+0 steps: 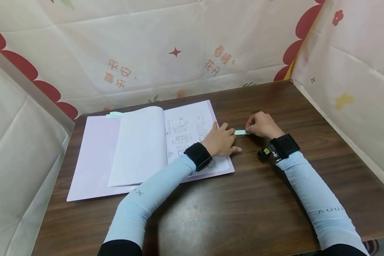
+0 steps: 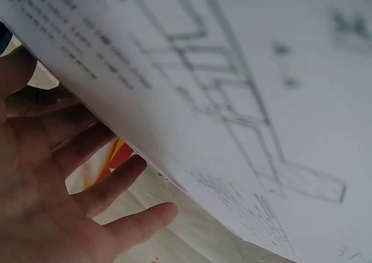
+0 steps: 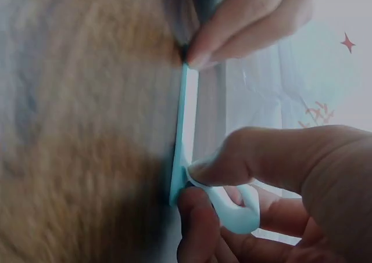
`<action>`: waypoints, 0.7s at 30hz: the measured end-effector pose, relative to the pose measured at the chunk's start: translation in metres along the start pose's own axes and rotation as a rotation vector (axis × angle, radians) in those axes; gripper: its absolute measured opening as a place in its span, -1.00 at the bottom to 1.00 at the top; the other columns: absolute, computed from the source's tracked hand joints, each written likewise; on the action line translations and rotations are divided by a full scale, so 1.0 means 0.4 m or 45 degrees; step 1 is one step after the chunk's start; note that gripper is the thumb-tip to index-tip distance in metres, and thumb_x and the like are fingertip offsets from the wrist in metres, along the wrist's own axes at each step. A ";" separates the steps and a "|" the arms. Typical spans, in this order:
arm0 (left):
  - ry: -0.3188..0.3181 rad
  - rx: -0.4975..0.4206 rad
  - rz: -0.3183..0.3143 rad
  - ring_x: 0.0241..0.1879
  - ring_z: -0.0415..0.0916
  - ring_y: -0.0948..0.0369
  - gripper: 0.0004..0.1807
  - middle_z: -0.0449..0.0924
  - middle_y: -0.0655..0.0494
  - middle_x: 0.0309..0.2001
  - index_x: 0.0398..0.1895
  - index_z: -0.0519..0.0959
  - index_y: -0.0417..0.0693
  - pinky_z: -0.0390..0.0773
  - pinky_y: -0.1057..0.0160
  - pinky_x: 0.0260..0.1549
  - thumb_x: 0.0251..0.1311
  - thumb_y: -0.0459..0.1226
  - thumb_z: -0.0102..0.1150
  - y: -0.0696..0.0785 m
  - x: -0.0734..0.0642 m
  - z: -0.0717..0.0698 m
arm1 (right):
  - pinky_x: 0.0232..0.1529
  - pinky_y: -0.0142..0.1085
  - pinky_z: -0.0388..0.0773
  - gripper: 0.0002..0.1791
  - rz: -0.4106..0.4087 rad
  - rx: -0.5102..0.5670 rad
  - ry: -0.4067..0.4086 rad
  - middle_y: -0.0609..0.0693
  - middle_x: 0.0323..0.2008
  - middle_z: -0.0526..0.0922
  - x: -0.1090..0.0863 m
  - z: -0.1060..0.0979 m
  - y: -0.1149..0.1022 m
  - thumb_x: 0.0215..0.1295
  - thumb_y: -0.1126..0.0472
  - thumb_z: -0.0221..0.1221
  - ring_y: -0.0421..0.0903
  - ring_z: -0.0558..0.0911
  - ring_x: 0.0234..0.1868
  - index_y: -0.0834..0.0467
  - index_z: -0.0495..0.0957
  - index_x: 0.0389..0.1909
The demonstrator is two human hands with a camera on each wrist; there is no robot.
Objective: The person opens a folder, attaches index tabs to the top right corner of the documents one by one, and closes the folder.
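A narrow pale green sticky-note pad (image 1: 241, 132) lies on the table beside an open lavender-covered booklet (image 1: 97, 153). My right hand (image 1: 264, 125) pinches the pad's top strip between thumb and forefinger. In the right wrist view that strip (image 3: 241, 216) curls up from the pad's near end. My left hand (image 1: 218, 141) reaches across the booklet's right page (image 1: 192, 121), its fingers spread. Left fingers (image 3: 250, 25) touch the far end of the pad. The left wrist view shows my left palm (image 2: 35, 182) beside the printed page, which carries line drawings.
More pale green strips (image 1: 115, 114) stick out at the top left of the booklet. A turned white page (image 1: 144, 145) covers much of its left side. Patterned cloth (image 1: 176, 35) hangs behind and beside the brown wooden table (image 1: 243, 206).
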State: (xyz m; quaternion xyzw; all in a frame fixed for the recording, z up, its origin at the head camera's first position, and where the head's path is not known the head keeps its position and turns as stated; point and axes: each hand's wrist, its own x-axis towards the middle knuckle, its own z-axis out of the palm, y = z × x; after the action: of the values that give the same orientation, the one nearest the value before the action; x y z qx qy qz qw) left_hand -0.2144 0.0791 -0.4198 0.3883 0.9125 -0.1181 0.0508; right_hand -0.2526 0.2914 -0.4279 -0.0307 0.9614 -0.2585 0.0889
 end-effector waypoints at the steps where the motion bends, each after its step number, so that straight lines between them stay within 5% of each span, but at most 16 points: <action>1: 0.003 -0.013 -0.003 0.50 0.17 0.06 -0.26 0.40 0.19 0.46 0.42 0.50 0.13 0.15 -0.26 0.51 0.52 0.33 -0.34 0.000 0.000 -0.001 | -0.22 -0.15 0.41 -0.83 0.010 0.000 0.000 0.15 -0.27 0.65 -0.001 -0.006 0.004 0.35 0.20 0.27 0.09 0.52 -0.21 0.24 0.73 -0.28; 8: 0.013 -0.053 -0.025 0.53 0.15 0.04 -0.28 0.37 0.17 0.50 0.42 0.50 0.11 0.12 -0.30 0.51 0.54 0.30 -0.33 0.002 0.003 -0.007 | -0.32 -0.20 0.46 -0.81 0.064 -0.014 0.092 0.16 -0.33 0.67 -0.011 -0.066 0.050 0.35 0.19 0.27 0.08 0.57 -0.26 0.27 0.70 -0.28; 14: -0.028 -0.116 -0.065 0.54 0.11 0.04 -0.27 0.38 0.17 0.48 0.41 0.52 0.11 0.09 -0.34 0.50 0.52 0.32 -0.32 0.001 -0.004 -0.021 | -0.30 -0.21 0.54 -0.76 -0.034 0.037 0.120 0.29 -0.14 0.69 -0.013 -0.091 0.068 0.43 0.27 0.15 0.11 0.67 -0.20 0.28 0.67 -0.01; 21: 0.011 -0.216 -0.075 0.56 0.15 -0.11 -0.14 0.08 -0.02 0.64 0.60 0.24 0.12 0.28 -0.25 0.45 0.45 0.40 -0.28 -0.005 -0.065 -0.025 | -0.11 -0.04 0.56 -0.72 -0.093 0.087 0.162 0.35 0.02 0.68 -0.019 -0.064 0.055 0.47 0.27 0.11 0.17 0.64 -0.10 0.25 0.72 0.02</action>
State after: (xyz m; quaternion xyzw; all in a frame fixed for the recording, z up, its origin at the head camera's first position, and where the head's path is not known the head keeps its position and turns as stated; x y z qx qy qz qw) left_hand -0.1977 0.0621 -0.4051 0.3562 0.9304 -0.0403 0.0760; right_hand -0.2501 0.3240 -0.4161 -0.0461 0.9540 -0.2956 0.0193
